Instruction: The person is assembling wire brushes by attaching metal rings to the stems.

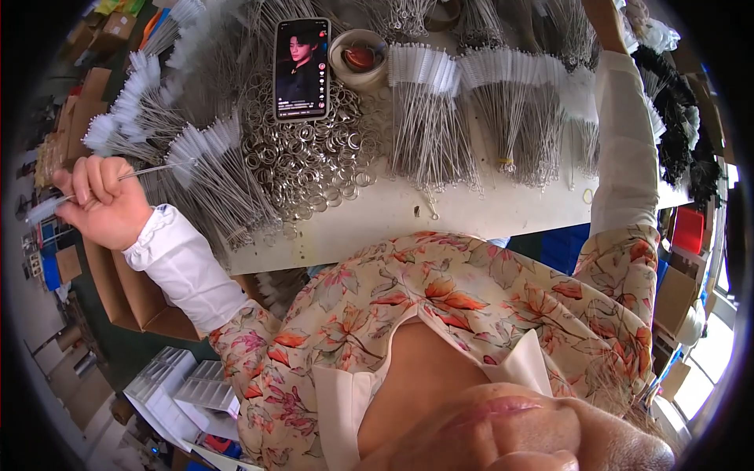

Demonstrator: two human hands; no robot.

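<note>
My left hand [106, 202] pinches one wire brush [149, 170]; right hand is out of view. Bundled brushes [440, 118] crowd the tabletop [440, 216]; ring pile [302, 161] remains, so I judge it midway.

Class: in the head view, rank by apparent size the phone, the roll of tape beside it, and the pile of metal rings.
1. pile of metal rings, the widest spread.
2. phone.
3. roll of tape, smallest.
All lie on the same table, so nearness hardly skews this.
</note>
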